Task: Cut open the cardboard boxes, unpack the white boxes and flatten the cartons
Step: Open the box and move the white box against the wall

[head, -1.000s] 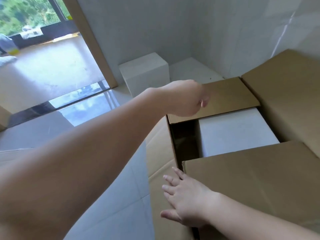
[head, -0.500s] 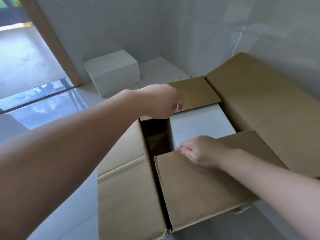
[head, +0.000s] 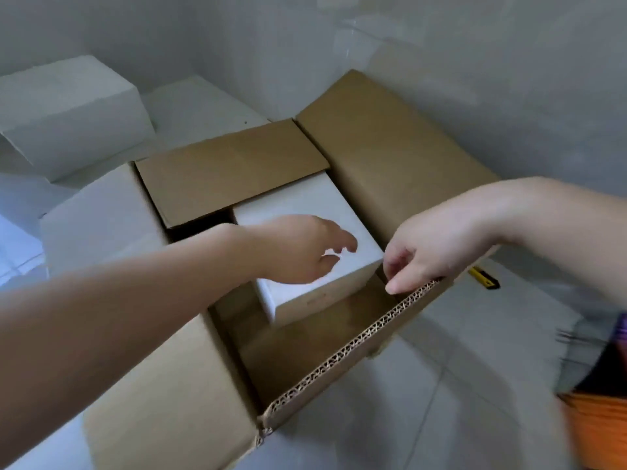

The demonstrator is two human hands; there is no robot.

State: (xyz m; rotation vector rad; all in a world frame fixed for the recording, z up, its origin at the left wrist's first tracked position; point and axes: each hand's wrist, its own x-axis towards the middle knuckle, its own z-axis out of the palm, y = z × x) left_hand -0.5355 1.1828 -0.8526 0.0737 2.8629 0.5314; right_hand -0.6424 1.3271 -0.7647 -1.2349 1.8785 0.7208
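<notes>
An open brown carton stands on the tiled floor with its flaps spread. Inside it sits one white box, against the far right side, with a dark gap to its left. My left hand hovers over the white box with fingers apart, holding nothing. My right hand pinches the near flap at its corrugated edge and holds it raised upright. Another white box stands on the floor at the far left.
White tiled walls meet in a corner just behind the carton. A yellow and black utility knife lies on the floor right of the carton, partly hidden by my right wrist. Orange and dark clothing shows at the lower right.
My right hand has taken hold of the near flap and lifted it from flat to upright. My left hand has dropped from above the far flap to over the white box.
</notes>
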